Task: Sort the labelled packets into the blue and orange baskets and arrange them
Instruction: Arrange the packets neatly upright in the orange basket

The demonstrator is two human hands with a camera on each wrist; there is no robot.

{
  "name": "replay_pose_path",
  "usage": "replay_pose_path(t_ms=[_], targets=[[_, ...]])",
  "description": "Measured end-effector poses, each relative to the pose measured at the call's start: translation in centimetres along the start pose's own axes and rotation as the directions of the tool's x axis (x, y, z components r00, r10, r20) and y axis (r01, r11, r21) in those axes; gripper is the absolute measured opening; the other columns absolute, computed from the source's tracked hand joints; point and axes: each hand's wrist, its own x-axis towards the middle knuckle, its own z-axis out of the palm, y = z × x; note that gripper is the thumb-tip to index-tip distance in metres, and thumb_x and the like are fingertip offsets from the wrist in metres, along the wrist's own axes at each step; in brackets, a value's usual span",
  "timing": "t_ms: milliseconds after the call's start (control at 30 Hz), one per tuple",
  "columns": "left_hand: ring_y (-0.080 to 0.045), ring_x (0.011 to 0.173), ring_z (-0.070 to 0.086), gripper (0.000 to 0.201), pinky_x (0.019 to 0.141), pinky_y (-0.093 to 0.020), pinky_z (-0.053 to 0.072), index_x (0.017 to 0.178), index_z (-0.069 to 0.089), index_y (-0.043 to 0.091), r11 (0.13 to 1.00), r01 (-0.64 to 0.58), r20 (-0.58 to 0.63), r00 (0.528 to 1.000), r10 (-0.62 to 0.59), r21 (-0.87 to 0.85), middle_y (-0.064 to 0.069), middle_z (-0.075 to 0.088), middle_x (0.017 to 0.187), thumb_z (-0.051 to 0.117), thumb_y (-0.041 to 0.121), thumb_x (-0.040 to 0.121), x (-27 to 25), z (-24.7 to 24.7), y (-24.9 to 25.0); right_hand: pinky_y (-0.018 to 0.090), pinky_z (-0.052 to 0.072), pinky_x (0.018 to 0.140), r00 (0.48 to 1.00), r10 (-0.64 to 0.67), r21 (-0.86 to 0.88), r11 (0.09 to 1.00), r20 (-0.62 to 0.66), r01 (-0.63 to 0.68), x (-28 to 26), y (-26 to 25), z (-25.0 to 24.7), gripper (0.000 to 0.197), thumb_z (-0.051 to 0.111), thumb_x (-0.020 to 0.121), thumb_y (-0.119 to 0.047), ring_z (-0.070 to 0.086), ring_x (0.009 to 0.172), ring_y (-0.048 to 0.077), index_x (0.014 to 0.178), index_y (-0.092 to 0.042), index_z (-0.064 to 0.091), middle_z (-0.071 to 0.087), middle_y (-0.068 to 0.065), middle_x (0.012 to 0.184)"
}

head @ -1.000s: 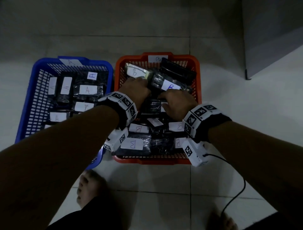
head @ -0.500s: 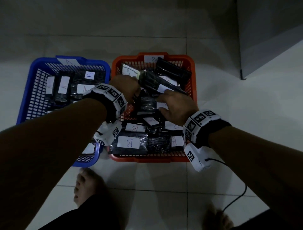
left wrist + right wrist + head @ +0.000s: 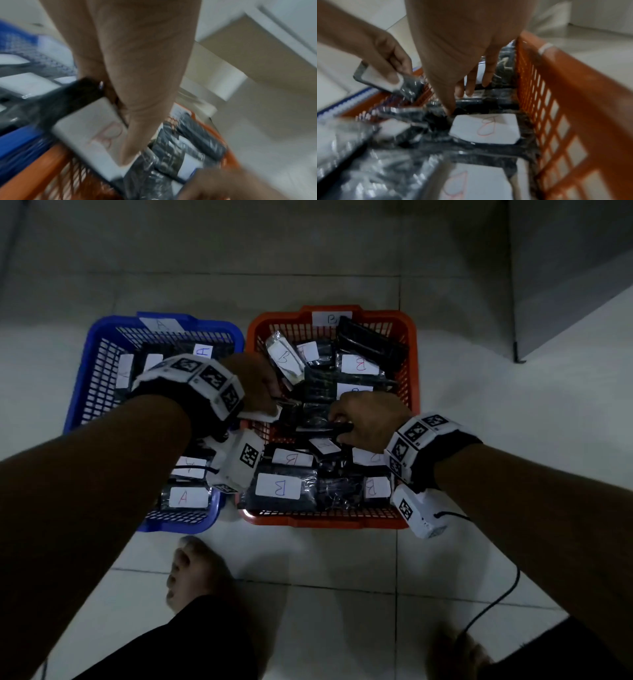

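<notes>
**Both hands shifted within orange basket; one B packet now lifted at its left wall**

The blue basket (image 3: 102,378) stands at left, holding packets labelled A, untouched. Just beside it, the left hand (image 3: 255,386) has drawn back from the far rows it worked half a second ago and now pinches a packet (image 3: 89,135) with a white B label, thumb on the label, held above the left wall of the orange basket (image 3: 412,364). The right hand (image 3: 371,421) has slid nearer; its fingers (image 3: 485,75) are curled down among the black packets mid-basket, but whether they grip one cannot be told. Judgement: sorting looks complete; this is arranging, with the far rows still untidy.
</notes>
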Motion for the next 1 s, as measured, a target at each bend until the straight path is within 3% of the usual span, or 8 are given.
replay_pose_path(t_ms=[100, 267, 467, 533, 600, 733, 867, 1000], targets=[[-0.012, 0.095, 0.054, 0.022, 0.086, -0.030, 0.047, 0.098, 0.070, 0.025, 0.978, 0.104, 0.120, 0.989, -0.083, -0.181, 0.005, 0.063, 0.108, 0.075, 0.034, 0.077, -1.2, 0.6, -0.6, 0.027, 0.045, 0.076, 1.000, -0.026, -0.051, 0.998, -0.010, 0.025, 0.1, -0.1, 0.2, 0.034, 0.064, 0.088, -0.031, 0.059, 0.105, 0.018, 0.121, -0.026, 0.058, 0.062, -0.005, 0.119], [-0.007, 0.092, 0.055, 0.027, 0.068, -0.016, 0.040, 0.107, 0.070, 0.026, 0.952, 0.107, 0.304, 0.953, -0.016, -0.286, 0.007, 0.063, 0.104, 0.071, 0.036, 0.081, -3.6, 2.1, 0.7, 0.031, 0.048, 0.071, 0.997, -0.065, -0.117, 0.991, -0.052, 0.059, -0.3, -0.2, 0.6, 0.015, 0.058, 0.088, -0.032, 0.062, 0.092, 0.022, 0.100, -0.025, 0.063, 0.066, -0.003, 0.100], [-0.009, 0.089, 0.062, 0.027, 0.062, -0.004, 0.038, 0.109, 0.071, 0.014, 0.969, -0.004, 0.255, 0.964, 0.069, -0.246, -0.001, 0.069, 0.108, 0.063, 0.031, 0.089, -4.1, 4.4, 3.0, 0.038, 0.053, 0.076, 0.999, -0.015, -0.117, 0.993, -0.036, 0.011, -0.2, -0.3, 0.7, 0.022, 0.053, 0.090, -0.035, 0.064, 0.091, 0.026, 0.101, -0.024, 0.069, 0.067, 0.003, 0.101], [-0.010, 0.070, 0.059, 0.034, 0.052, -0.007, 0.038, 0.093, 0.073, 0.007, 0.974, 0.071, 0.220, 0.975, -0.023, -0.213, -0.006, 0.069, 0.090, 0.058, 0.038, 0.092, -3.7, 4.9, 3.5, 0.036, 0.053, 0.074, 0.997, -0.018, -0.085, 0.996, -0.071, 0.012, -0.5, -0.3, 0.6, 0.024, 0.048, 0.092, -0.029, 0.063, 0.092, 0.027, 0.102, -0.019, 0.067, 0.066, 0.005, 0.104], [-0.008, 0.054, 0.046, 0.042, 0.047, -0.017, 0.032, 0.069, 0.059, 0.011, 0.960, 0.151, 0.162, 0.980, -0.115, -0.236, -0.006, 0.060, 0.069, 0.052, 0.044, 0.094, -3.2, 5.2, 4.1, 0.034, 0.051, 0.074, 0.992, -0.006, -0.028, 1.000, -0.126, 0.003, -1.1, 0.1, 0.1, 0.025, 0.045, 0.093, -0.029, 0.061, 0.095, 0.026, 0.103, -0.018, 0.065, 0.064, 0.004, 0.107], [-0.012, 0.053, 0.042, 0.040, 0.045, -0.019, 0.028, 0.063, 0.046, 0.023, 0.919, 0.212, 0.073, 0.977, -0.200, -0.331, 0.004, 0.045, 0.058, 0.052, 0.049, 0.092, -2.3, 5.9, 6.2, 0.027, 0.044, 0.070, 0.981, 0.057, 0.089, 0.995, -0.187, -0.041, -3.4, 0.9, -1.3, 0.022, 0.049, 0.091, -0.032, 0.060, 0.094, 0.022, 0.100, -0.019, 0.065, 0.064, 0.001, 0.103], [-0.012, 0.070, 0.057, 0.028, 0.070, -0.029, 0.052, 0.075, 0.059, 0.033, 0.937, 0.178, 0.043, 0.984, -0.173, -0.299, 0.003, 0.064, 0.076, 0.063, 0.060, 0.075, -0.8, 6.9, 7.2, 0.033, 0.049, 0.072, 0.994, 0.005, -0.035, 0.999, -0.112, -0.009, -5.8, 0.8, -1.4, 0.022, 0.052, 0.087, -0.032, 0.061, 0.095, 0.026, 0.101, -0.020, 0.064, 0.063, 0.002, 0.110], [-0.018, 0.081, 0.063, 0.041, 0.077, -0.031, 0.055, 0.097, 0.068, 0.029, 0.944, 0.233, 0.093, 0.972, -0.217, -0.232, 0.001, 0.069, 0.099, 0.074, 0.057, 0.067, -0.7, 7.0, 8.2, 0.034, 0.053, 0.073, 1.000, -0.021, 0.055, 0.998, 0.015, 0.020, -6.2, 0.9, -0.3, 0.019, 0.060, 0.083, -0.034, 0.062, 0.090, 0.024, 0.093, -0.018, 0.062, 0.063, 0.003, 0.101]])
